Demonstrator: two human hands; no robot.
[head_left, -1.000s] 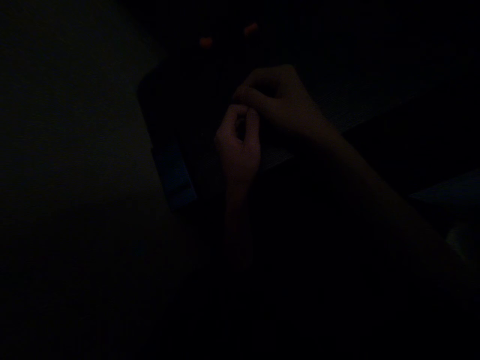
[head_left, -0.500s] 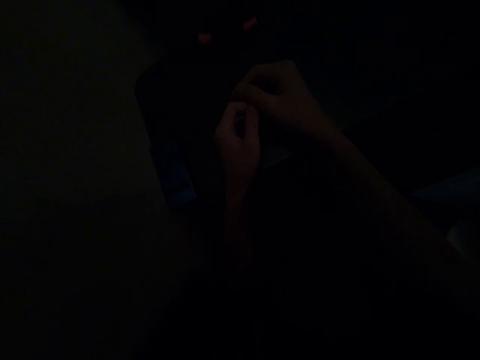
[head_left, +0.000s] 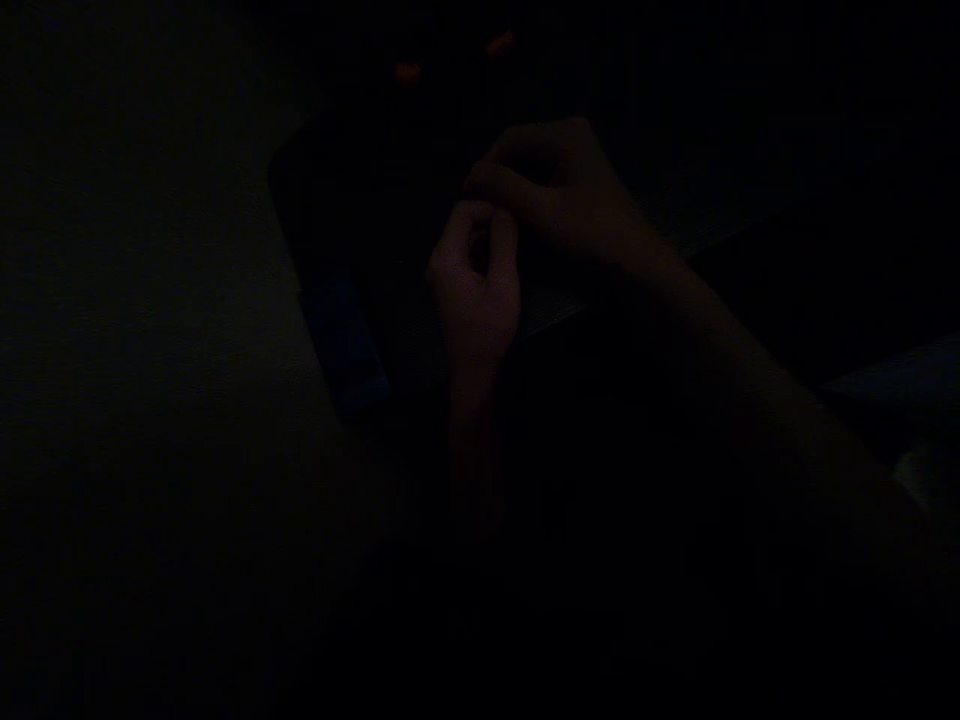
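Note:
The head view is very dark. Near its middle, my left hand [head_left: 477,280] points away from me, thumb and forefinger brought together in a pinch. Right beside it, my right hand [head_left: 566,190] reaches in from the right, its thumb and fingers also pinched, close to the left fingertips. Whatever lies between the fingers is lost in the dark. Beneath both hands is a dark surface [head_left: 409,350] with a rounded far left corner.
A flat, bluish rectangular object [head_left: 345,350] lies at the left edge of the dark surface. Beyond the hands are two small orange things, one on the left [head_left: 408,72] and one on the right [head_left: 499,43]. A pale floor [head_left: 150,300] spreads to the left.
Both hands keep nearly the same pinched pose and place. The view has shifted very slightly, and the picture's brightness varies a little.

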